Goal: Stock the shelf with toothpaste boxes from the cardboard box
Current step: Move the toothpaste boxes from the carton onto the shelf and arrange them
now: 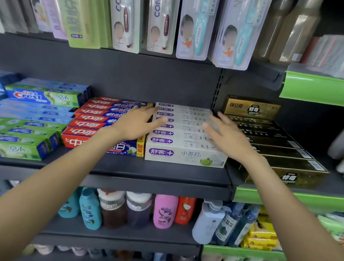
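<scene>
Our left hand [136, 124] reaches in from the lower left, forearm outstretched, fingers straight and spread, holding nothing, its tips on the left side of the white toothpaste boxes [184, 136]. Those boxes sit in a row running front to back on the dark shelf [162, 172], between red boxes [91, 119] and gold ones [279, 154]. Our right hand [227, 136] mirrors it, fingers open over the row's right side.

Both arms outstretched; left hand [134, 124], right hand [228, 137] flat, fingers straight.
</scene>
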A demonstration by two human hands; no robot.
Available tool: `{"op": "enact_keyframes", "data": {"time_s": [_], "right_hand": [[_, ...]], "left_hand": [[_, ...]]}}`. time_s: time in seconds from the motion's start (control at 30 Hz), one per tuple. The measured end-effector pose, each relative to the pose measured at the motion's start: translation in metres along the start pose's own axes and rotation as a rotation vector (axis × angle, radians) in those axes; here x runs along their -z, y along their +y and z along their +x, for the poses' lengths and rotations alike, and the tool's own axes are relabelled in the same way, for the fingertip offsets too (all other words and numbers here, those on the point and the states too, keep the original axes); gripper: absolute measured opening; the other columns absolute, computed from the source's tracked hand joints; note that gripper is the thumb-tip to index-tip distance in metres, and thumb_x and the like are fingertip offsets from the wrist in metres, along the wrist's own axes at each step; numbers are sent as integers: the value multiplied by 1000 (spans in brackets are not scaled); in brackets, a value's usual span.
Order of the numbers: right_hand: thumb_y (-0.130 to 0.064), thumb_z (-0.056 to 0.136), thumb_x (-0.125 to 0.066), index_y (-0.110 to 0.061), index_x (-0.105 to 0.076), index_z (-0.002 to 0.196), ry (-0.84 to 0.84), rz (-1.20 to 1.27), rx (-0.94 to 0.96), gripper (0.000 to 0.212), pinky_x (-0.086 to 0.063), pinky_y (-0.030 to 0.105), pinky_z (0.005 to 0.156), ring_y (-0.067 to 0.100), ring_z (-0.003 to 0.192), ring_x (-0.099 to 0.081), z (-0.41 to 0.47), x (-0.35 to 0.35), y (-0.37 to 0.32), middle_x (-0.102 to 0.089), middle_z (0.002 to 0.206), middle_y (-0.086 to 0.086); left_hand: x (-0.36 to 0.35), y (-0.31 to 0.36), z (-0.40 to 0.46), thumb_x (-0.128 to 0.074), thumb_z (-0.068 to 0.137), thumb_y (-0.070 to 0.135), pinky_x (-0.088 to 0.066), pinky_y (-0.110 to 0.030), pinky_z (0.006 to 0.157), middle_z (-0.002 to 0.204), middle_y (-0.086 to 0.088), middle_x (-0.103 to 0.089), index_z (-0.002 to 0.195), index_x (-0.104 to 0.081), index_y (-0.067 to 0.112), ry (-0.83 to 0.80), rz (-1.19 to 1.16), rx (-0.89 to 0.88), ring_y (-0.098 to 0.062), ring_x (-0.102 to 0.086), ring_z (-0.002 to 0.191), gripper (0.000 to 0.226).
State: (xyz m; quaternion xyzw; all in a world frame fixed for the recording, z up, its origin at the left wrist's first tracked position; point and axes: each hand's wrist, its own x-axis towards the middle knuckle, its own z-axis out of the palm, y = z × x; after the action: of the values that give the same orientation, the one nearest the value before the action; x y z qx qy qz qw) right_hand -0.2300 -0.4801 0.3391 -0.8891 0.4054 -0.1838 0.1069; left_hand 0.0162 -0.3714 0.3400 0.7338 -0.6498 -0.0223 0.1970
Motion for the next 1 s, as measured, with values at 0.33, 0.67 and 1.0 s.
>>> {"op": "enact_keyframes", "data": {"time_s": [0.33,0.67,1.0], "right_hand": [[-57,67,-75,-22,-1,152,-286,14,11,117,-6,28,116,23,147,2,-25,-10,16,11,158,13],[-42,86,-64,-19,8,151,-390,-58,-10,99,-6,27,115,27,146,4,-20,-8,10,20,155,18],[-45,91,-53,-23,-7,152,-197,-505,90,79,-6,46,118,32,145,-2,-33,-9,-11,-8,159,6]], "left_hand": [[-22,24,-29,-45,83,67,-2,-41,119,158,-10,5,150,3,29,-223,231,-78,-30,-7,145,91],[-42,28,-19,-32,86,67,-12,-50,116,157,-16,-5,150,-1,31,-149,477,-95,-47,-21,137,79],[-41,32,-22,-31,86,69,-4,-56,115,158,-13,-6,150,-2,32,-124,482,-69,-47,-6,141,80]]}}
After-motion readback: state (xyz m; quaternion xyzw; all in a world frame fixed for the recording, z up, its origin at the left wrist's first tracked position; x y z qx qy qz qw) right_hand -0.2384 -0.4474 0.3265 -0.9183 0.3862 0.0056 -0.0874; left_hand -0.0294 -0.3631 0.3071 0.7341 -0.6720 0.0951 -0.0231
